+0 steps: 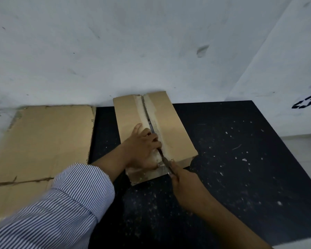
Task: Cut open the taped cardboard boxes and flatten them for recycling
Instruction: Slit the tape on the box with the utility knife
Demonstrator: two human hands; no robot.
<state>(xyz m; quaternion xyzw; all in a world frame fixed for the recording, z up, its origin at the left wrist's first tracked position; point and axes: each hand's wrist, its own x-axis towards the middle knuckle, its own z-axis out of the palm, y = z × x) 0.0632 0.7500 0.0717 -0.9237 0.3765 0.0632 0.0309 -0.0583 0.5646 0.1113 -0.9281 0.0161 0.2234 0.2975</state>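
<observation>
Taped brown cardboard box [171, 133] on black speckled table [241, 159] against white wall [151, 51], left grip [144, 146] curled over slit seam edge, right grip [183, 178] clenched round thin metal knife [164, 159] — blade in seam at near end — flattened brown cardboard sheet [43, 141] lying left

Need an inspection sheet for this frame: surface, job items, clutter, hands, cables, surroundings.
Surface: dark speckled mat, with the box standing on it.
Job's things: cardboard box, a dark gap showing along its taped centre seam; knife at the seam's near end; flattened cardboard lying to the left.
Clutter: pale scraps scattered on the mat.
Grippers: left hand rests on the box, fingers bent at the seam; cannot tell if they hook into it. Right hand grips the knife.
Cables: nothing seen.
Surroundings: scuffed white wall behind; black recycling symbol on a white panel at right.
</observation>
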